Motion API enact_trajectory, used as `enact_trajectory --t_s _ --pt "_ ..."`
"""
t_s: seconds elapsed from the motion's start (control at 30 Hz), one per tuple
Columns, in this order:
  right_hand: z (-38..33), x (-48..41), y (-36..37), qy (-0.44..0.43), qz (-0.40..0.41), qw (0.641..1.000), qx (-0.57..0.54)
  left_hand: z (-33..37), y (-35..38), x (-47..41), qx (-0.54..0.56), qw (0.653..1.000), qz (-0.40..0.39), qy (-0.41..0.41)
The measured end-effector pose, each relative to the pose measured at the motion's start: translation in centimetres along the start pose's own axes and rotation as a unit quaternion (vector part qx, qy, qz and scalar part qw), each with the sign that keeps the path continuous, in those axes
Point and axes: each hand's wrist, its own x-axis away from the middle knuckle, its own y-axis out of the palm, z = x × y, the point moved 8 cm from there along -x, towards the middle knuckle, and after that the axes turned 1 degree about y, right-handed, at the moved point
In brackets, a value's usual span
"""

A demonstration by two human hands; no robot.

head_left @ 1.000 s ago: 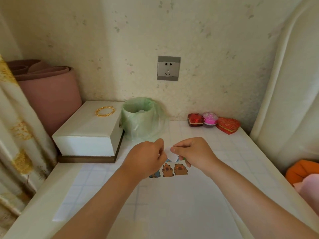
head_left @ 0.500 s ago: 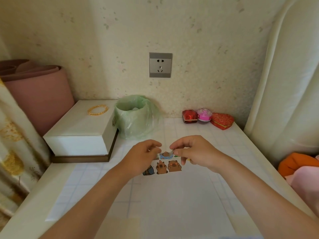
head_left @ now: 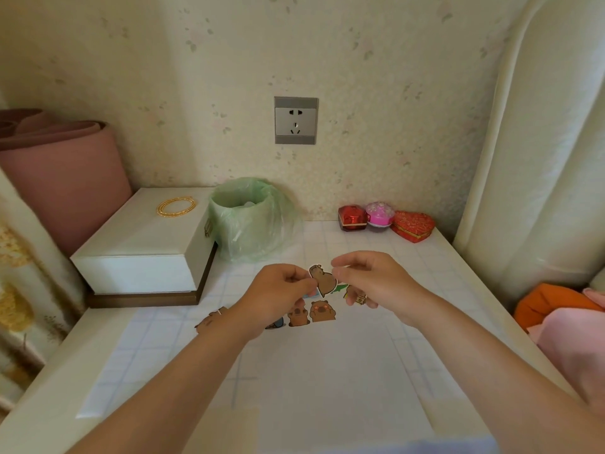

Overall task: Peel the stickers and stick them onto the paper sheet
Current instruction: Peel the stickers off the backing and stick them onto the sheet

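Head view: left hand [head_left: 281,298] pinches one sticker [head_left: 323,280] by its left edge, up between both hands over the far end of the sheet [head_left: 327,381]. Right hand [head_left: 371,280] curls its fingers at the sticker's right edge; can't tell if it grips. Sticker's long axis is near upright, tilted. Bare sheet lies toward the person, below the hands; left hand is nearer. Stuck stickers [head_left: 322,311]: two in full sight, at least three more half hidden.
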Motion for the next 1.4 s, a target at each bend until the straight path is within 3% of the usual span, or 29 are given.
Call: enact_trajectory --t_s 0.4,0.6,0.73,0.93,1.07,1.4 --pt "1.9 0.6 -2.1 0.040 0.043 0.998 -0.013 0.8 2.1 0.0 0.003 1.000 0.007 0.021" --pt "4.0 0.5 -3.3 0.096 0.063 0.993 0.013 -0.1 2.9 -0.3 -0.086 0.996 -0.002 0.029" --pt "5.7 0.7 -3.4 0.166 0.047 0.984 0.046 -0.3 2.5 -0.8 -0.277 0.957 0.003 0.090" --pt "7.2 0.0 -2.6 0.183 0.065 0.977 0.087 -1.1 3.8 -1.1 -0.408 0.903 -0.048 0.127" --pt "7.0 -0.2 -2.2 0.174 0.078 0.975 0.114 -1.4 4.3 -1.0 -0.451 0.880 -0.070 0.130" --pt "6.7 -0.9 -2.0 0.134 0.112 0.971 0.166 -1.5 4.5 -1.2 -0.454 0.876 -0.068 0.148"
